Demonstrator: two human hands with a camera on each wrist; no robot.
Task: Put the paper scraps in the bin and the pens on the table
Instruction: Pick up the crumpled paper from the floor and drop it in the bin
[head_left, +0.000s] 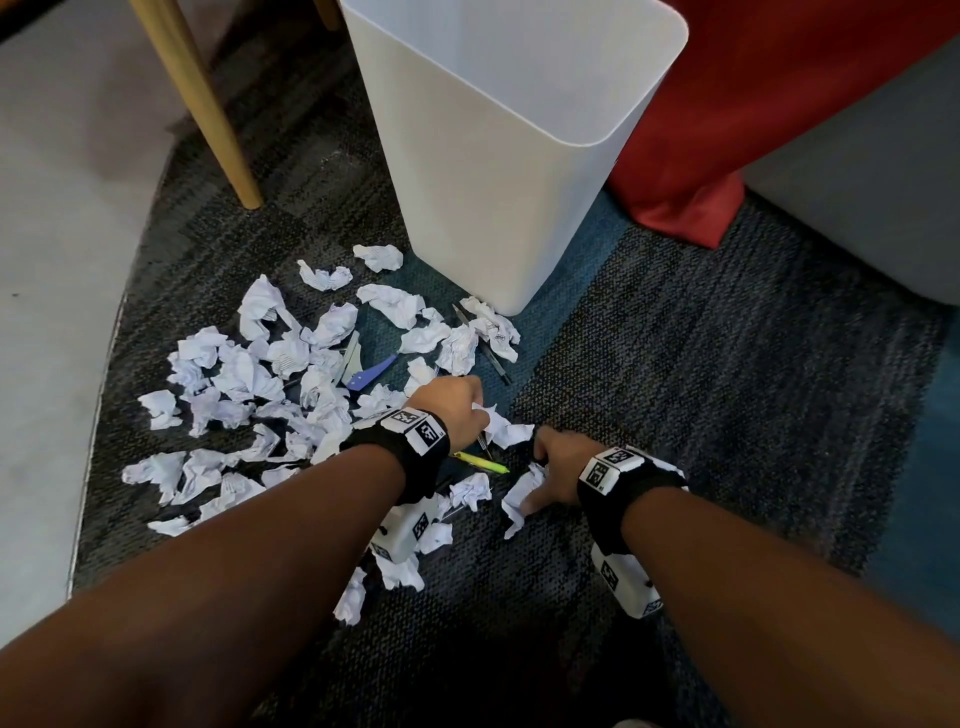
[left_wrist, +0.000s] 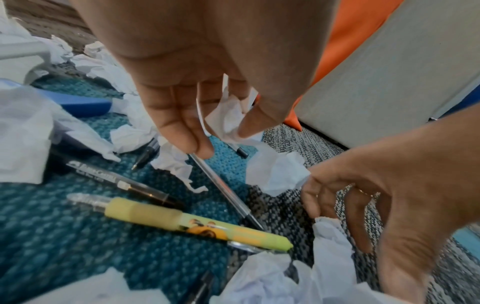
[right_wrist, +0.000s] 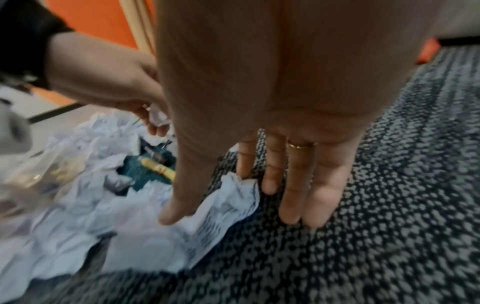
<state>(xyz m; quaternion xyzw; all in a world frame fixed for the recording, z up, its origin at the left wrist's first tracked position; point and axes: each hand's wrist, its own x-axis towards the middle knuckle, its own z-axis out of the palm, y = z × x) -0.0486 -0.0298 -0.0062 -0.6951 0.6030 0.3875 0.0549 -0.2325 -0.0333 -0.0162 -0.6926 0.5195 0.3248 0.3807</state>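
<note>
A: Right hand, fingers spread, thumb and fingertips coming down on a crumpled scrap. Left hand pinches a small paper scrap, possibly also the clear pen; hard to tell.

B: Handling?

A: Scraps are light, soft; grab anywhere. Yellow pen is stiff, take mid-barrel. Bin stands beyond the pile.

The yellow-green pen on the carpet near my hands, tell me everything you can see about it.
The yellow-green pen lies flat on the teal carpet, free of both hands. It looks plastic: a clear tip section, a pale rubbery-looking grip, then a barrel printed with an orange and black cartoon figure. A black pen lies close alongside. A clear clip shows under its far end, which reaches a crumpled white paper scrap.
</note>
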